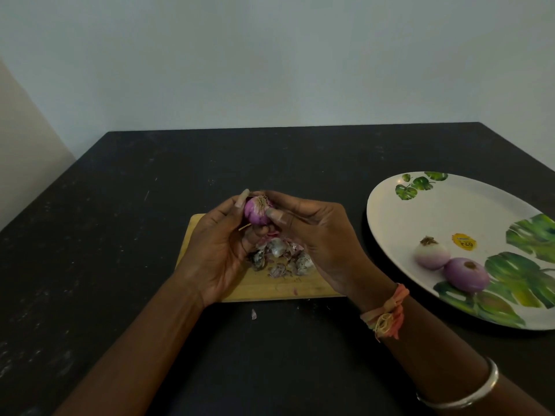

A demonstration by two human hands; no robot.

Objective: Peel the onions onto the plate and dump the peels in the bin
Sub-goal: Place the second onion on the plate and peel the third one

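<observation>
Gripping a purple onion [256, 214], root tuft up, axis near upright: left hand [214, 253] and right hand [319, 235].

The desk [120, 235] has a dark matte top with pale scuffs. A wooden cutting board [270, 288] lies flat at its centre. A leaf-patterned plate [435, 211] lies to the right, apart from the board. One small peel scrap [253, 314] lies just before the board's near edge.
</observation>
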